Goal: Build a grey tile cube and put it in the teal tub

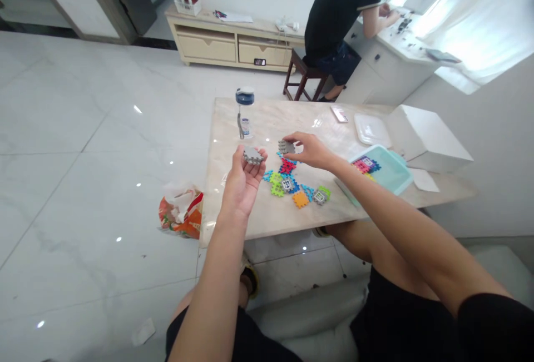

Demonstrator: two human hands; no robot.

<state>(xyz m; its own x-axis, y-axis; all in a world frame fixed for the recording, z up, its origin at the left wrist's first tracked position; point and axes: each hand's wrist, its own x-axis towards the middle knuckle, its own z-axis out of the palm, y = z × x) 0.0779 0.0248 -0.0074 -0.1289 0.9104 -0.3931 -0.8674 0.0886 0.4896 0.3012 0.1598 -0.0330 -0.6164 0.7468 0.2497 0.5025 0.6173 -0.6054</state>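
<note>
My left hand (244, 175) is raised palm-up above the table's left edge, its fingers curled round a grey toothed plastic tile (253, 155). My right hand (311, 149) pinches a second grey tile (286, 147) just to the right of the first, a short gap apart. Below them on the marble table (267, 123) lies a scatter of interlocking tiles (292, 184) in red, blue, green, orange and grey.
A teal tray (394, 173) with more tiles sits at the right, beside a white box (429, 137), a white lid (371, 128) and a phone (339, 113). A bottle (245, 112) stands at the far left edge. A snack bag (181, 212) lies on the floor. A person sits beyond at a desk.
</note>
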